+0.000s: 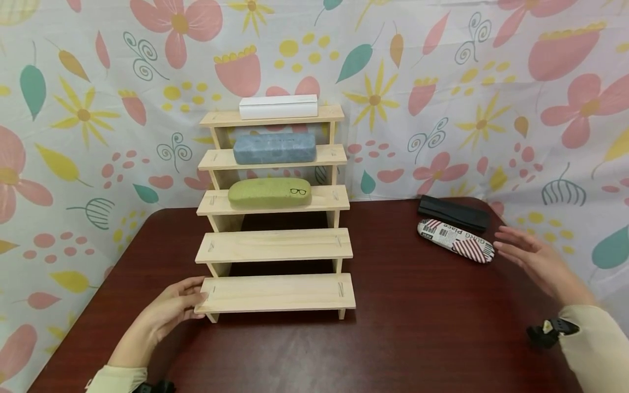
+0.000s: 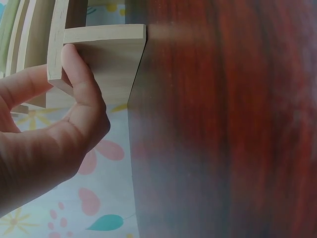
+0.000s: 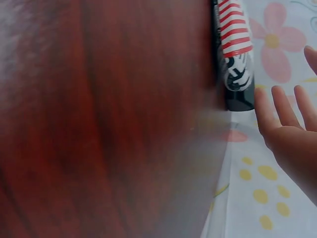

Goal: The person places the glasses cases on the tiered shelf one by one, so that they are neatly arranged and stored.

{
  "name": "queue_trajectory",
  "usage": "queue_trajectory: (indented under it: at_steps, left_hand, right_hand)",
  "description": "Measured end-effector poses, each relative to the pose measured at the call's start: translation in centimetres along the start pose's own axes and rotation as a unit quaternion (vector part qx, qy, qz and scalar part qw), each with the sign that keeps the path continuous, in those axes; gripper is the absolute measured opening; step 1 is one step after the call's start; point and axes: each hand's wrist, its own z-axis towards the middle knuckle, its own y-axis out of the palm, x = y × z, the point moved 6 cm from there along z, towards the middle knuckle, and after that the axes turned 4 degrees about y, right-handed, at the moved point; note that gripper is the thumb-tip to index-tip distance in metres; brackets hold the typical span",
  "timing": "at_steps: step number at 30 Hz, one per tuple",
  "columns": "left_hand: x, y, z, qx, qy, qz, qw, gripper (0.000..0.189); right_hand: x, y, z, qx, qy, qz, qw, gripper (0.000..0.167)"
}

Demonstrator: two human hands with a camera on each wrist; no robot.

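Observation:
My left hand (image 1: pixel 169 308) pinches the left end of the lowest step of a wooden stepped display rack (image 1: pixel 275 292). In the left wrist view, the thumb and fingers of that hand (image 2: pixel 54 129) lie on both sides of the plank's edge (image 2: pixel 57 44). Over on the right, my right hand (image 1: pixel 535 259) is held with its fingers extended beside a glasses case with newsprint and red stripes (image 1: pixel 454 240). The right wrist view has the fingertips close to the end of this case (image 3: pixel 237 54); whether they touch it I cannot tell. A black glasses case (image 1: pixel 454 212) lies just behind.
On the rack's upper steps sit a green glasses case (image 1: pixel 270 193), a blue glasses case (image 1: pixel 275 148) and, on top, a white case (image 1: pixel 278 107). The rack stands on a dark red-brown table (image 1: pixel 393 327). Behind it hangs a flower-patterned cloth (image 1: pixel 393 82).

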Motion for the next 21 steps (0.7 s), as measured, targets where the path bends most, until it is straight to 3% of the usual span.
queue_trajectory:
  at_steps: [10, 17, 21]
  left_hand:
    - [0.0, 0.1, -0.1, 0.001, -0.001, -0.002, 1.0000, 0.065]
    - [0.1, 0.1, -0.1, 0.000, 0.003, -0.002, 1.0000, 0.066]
    - [0.1, 0.0, -0.1, 0.002, 0.001, 0.000, 1.0000, 0.065]
  right_hand:
    - [1.0, -0.1, -0.2, -0.012, 0.063, 0.001, 0.9980, 0.051]
    - [2.0, -0.6, 0.0, -0.012, 0.122, -0.093, 0.9881, 0.049]
    - [2.4, -0.8, 0.2, 0.009, 0.157, -0.182, 0.9708, 0.048]
